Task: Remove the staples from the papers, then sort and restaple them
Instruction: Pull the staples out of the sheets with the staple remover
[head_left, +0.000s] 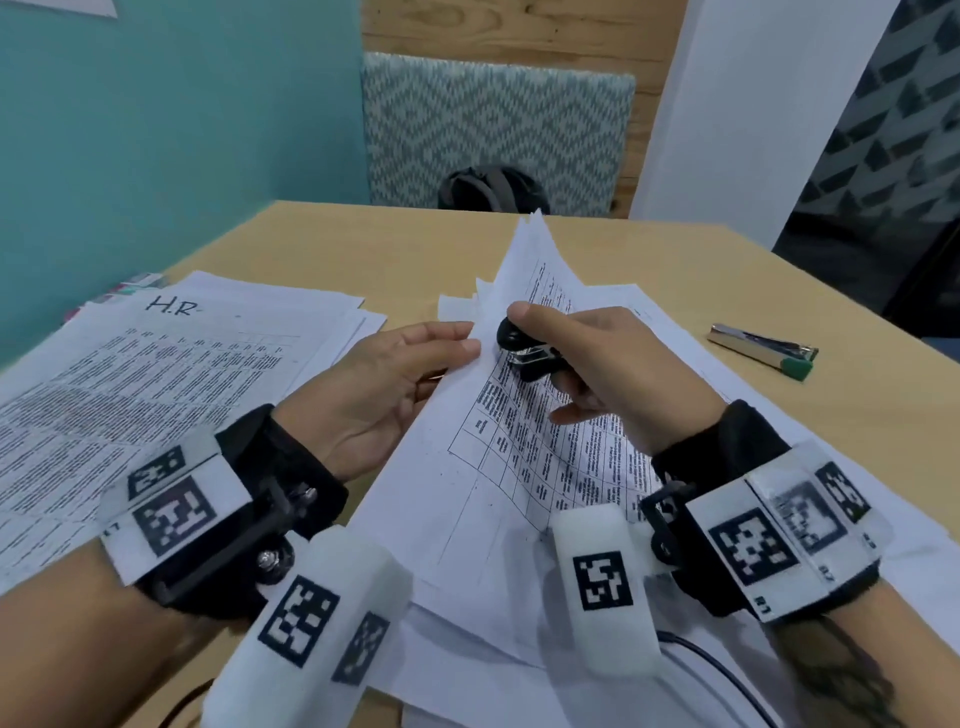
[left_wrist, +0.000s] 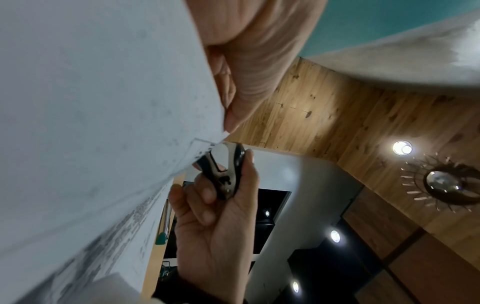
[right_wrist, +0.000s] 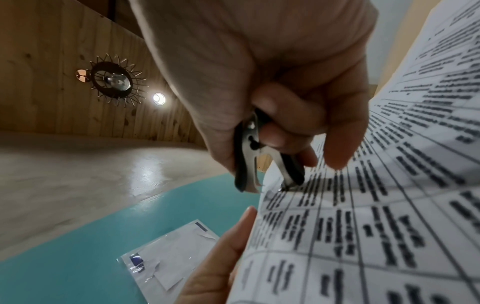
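Note:
A stapled set of printed table sheets (head_left: 498, 467) is lifted off the wooden table (head_left: 363, 249), its far corner raised. My left hand (head_left: 462, 340) pinches the sheets' left edge, thumb (left_wrist: 246, 72) on the near face and the fingers hidden behind. My right hand (head_left: 540, 364) grips a black and metal staple remover (head_left: 511, 338). In the right wrist view the staple remover (right_wrist: 246, 156) straddles the edge of the sheets (right_wrist: 363, 226), one claw on the printed face. The left wrist view shows the staple remover (left_wrist: 226, 164) at the sheets' (left_wrist: 91, 102) corner.
A pile of printed papers marked "H.R" (head_left: 171, 364) lies at the left. A silver stapler with a green end (head_left: 761, 351) rests at the right. More loose sheets (head_left: 779, 441) lie under my right arm. A dark backpack (head_left: 491, 189) sits beyond the far edge.

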